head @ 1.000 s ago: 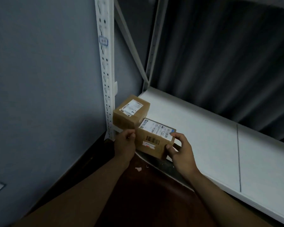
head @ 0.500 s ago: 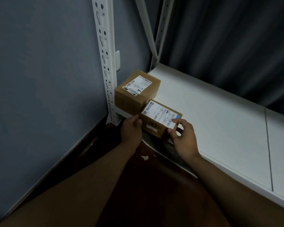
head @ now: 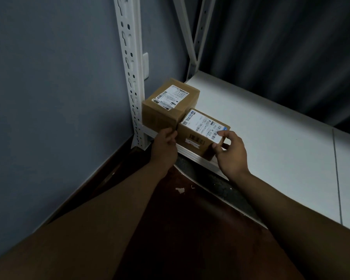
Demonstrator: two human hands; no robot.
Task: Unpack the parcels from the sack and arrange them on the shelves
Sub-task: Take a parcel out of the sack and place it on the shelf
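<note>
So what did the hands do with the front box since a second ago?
They pushed the front parcel onto the shelf, in beside the back parcel; a second ago it hung over the shelf's front edge. The right hand still pinches its near right corner, and the left hand is still at its left side, though its grip is unclear. The back parcel did not move.

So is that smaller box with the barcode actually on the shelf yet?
Yes. The smaller parcel sits flat on the white shelf, by its front edge, beside the larger parcel. Both hands, left and right, are at its sides.
</note>
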